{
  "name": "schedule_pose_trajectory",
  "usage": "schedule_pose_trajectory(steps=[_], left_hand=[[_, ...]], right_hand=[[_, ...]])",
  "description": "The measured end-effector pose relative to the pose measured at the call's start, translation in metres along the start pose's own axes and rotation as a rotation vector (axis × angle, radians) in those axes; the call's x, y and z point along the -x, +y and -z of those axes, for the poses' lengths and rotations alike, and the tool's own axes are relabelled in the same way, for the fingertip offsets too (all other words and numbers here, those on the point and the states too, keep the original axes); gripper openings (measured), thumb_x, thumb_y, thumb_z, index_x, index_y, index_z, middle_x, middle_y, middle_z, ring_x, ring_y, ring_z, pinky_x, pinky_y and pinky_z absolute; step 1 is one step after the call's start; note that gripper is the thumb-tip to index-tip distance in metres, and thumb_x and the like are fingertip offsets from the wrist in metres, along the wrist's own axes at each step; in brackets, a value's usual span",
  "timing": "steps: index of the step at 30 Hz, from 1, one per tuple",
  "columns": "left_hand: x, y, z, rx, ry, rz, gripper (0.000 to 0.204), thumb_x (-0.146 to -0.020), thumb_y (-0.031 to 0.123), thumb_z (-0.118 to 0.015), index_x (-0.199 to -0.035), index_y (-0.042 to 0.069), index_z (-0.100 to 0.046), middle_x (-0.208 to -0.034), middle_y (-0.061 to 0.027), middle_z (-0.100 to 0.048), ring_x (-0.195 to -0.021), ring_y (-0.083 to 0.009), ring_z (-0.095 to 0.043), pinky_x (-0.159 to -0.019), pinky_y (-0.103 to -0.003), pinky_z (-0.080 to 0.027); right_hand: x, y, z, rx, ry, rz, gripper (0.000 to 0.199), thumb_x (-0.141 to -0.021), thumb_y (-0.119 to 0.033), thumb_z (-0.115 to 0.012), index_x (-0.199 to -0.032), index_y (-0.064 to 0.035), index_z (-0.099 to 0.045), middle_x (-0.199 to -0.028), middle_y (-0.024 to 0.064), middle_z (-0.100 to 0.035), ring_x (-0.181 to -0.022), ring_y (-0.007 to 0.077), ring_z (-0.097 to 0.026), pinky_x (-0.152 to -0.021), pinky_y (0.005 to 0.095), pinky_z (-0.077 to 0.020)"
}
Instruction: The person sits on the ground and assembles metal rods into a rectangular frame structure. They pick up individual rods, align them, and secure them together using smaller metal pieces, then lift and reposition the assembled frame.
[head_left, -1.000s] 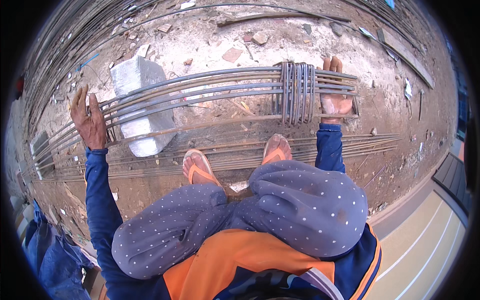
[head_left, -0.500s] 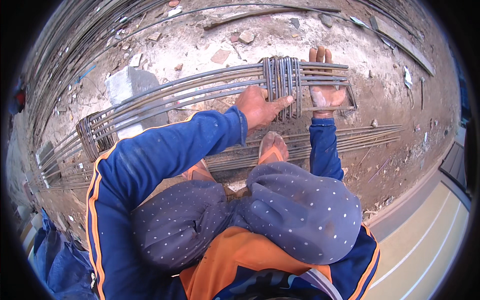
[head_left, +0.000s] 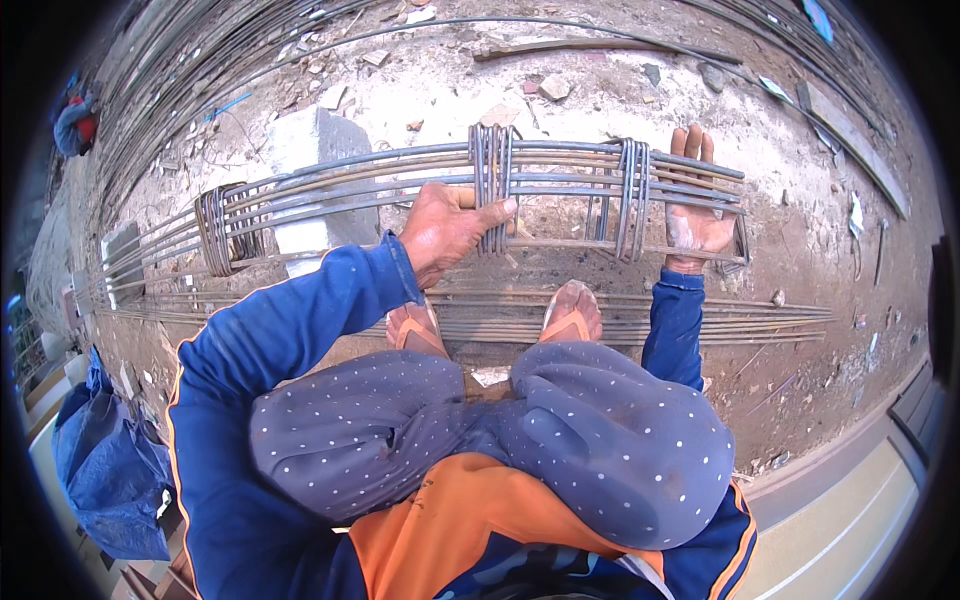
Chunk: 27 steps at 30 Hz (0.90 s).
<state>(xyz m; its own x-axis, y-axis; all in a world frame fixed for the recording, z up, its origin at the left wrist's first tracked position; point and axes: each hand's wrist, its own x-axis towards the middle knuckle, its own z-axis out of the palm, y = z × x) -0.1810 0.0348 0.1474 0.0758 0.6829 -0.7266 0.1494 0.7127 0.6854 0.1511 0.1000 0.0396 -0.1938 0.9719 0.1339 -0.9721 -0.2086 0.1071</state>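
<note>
Long steel reinforcing bars [head_left: 350, 163] run across in front of me, threaded through bent wire stirrups. My left hand [head_left: 440, 232] grips a bunch of stirrups [head_left: 492, 205] near the middle, thumb laid over the wires and fingers partly hidden behind. A smaller group of stirrups [head_left: 633, 215] hangs on the bars further right. My right hand [head_left: 700, 222] lies palm up beneath the bars' right end, fingers stretched out past the far bar. Another cluster of stirrups [head_left: 213, 235] sits at the left.
A pale block [head_left: 318, 140] stands under the bars, and another block [head_left: 122, 262] is near their left end. Loose bars [head_left: 470, 330] lie on the ground by my sandalled feet. Beyond are more rods, a wooden plank [head_left: 850, 150] and rubble. Blue sheeting [head_left: 110, 470] lies lower left.
My left hand has slid leftward along the bars with part of the stirrup bunch; the other part stays further right, leaving a gap. My right hand remains under the bars' end.
</note>
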Motion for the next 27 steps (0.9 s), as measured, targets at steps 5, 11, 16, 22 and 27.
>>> schedule_pose_trajectory(steps=[5, 11, 16, 22, 27], left_hand=[[0.020, -0.023, 0.057, -0.039, 0.129, -0.034, 0.028, -0.091, 0.027, -0.079, -0.096, 0.000, -0.078, -0.082, -0.0074, -0.075, -0.068, -0.0089, -0.065, -0.061, -0.026, -0.053], [0.039, -0.042, 0.110, -0.075, 0.256, -0.082, 0.028, -0.090, 0.025, -0.080, -0.096, -0.002, -0.077, -0.083, -0.0079, -0.076, -0.068, -0.0085, -0.066, -0.061, -0.024, -0.053], [0.056, -0.049, 0.139, -0.014, 0.346, -0.066, 0.026, -0.090, 0.022, -0.080, -0.097, -0.002, -0.077, -0.082, -0.0081, -0.076, -0.067, -0.0084, -0.067, -0.061, -0.024, -0.054], [0.047, -0.045, 0.139, -0.102, 0.301, -0.048, 0.028, -0.091, 0.025, -0.079, -0.097, -0.002, -0.077, -0.082, -0.0077, -0.076, -0.069, -0.0083, -0.067, -0.063, -0.023, -0.053], [0.052, -0.046, 0.144, 0.000, 0.308, -0.014, 0.029, -0.091, 0.024, -0.079, -0.100, -0.003, -0.075, -0.085, -0.0093, -0.076, -0.071, -0.0102, -0.069, -0.064, -0.026, -0.056]], right_hand=[[0.000, 0.002, 0.002, -0.004, 0.012, -0.015, 0.091, -0.091, -0.045, -0.057, -0.158, 0.0042, -0.020, -0.163, 0.0264, -0.023, -0.154, 0.0426, -0.014, -0.125, 0.0643, -0.0059], [0.000, -0.001, 0.006, 0.053, -0.001, 0.002, 0.093, -0.090, -0.049, -0.055, -0.158, 0.0037, -0.019, -0.164, 0.0252, -0.023, -0.154, 0.0414, -0.013, -0.125, 0.0650, -0.0065], [0.001, 0.002, 0.009, 0.000, 0.026, -0.001, 0.095, -0.088, -0.047, -0.060, -0.159, 0.0009, -0.020, -0.164, 0.0237, -0.024, -0.154, 0.0417, -0.015, -0.124, 0.0668, -0.0094], [0.007, -0.011, 0.012, -0.004, 0.026, 0.009, 0.095, -0.087, -0.047, -0.063, -0.158, 0.0010, -0.022, -0.163, 0.0234, -0.027, -0.153, 0.0420, -0.017, -0.124, 0.0660, -0.0114], [0.011, -0.004, 0.020, 0.104, 0.150, 0.029, 0.088, -0.090, -0.039, -0.064, -0.157, 0.0034, -0.025, -0.163, 0.0236, -0.028, -0.152, 0.0408, -0.021, -0.125, 0.0592, -0.0177]])
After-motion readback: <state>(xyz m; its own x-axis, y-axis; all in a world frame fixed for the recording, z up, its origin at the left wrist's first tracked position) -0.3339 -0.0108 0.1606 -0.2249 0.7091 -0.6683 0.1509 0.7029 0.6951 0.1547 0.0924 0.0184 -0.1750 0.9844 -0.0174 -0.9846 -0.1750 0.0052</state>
